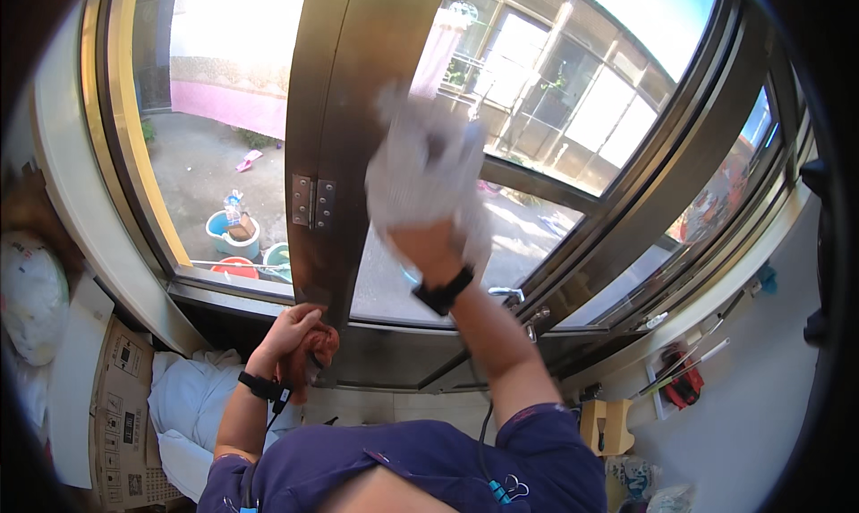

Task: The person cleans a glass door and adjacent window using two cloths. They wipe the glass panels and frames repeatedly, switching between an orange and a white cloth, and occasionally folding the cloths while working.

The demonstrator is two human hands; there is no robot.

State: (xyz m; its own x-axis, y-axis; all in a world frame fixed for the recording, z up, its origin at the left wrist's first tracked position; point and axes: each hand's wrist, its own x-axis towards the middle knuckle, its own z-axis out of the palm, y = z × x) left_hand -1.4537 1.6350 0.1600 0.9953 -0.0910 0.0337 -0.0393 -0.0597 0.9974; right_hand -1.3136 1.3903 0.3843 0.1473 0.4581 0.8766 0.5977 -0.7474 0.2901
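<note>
A light grey cloth (423,171), blurred, covers most of my right hand (429,244), which is raised in front of the glass door (402,291) by its dark metal frame. The fingers are hidden under the cloth. Lower left, my left hand (298,328) is closed on a reddish-brown cloth (315,352) that hangs below it, beside the lower part of the frame. A metal hinge (313,202) sits on the door frame between the two hands. The door handle (535,315) is to the right of my right forearm.
At the left stand a cardboard box (124,419) and white fabric (194,392). Lower right are a wooden holder (604,427) and a red-and-black item (683,379) near the wall. Buckets (233,238) stand outside behind the glass.
</note>
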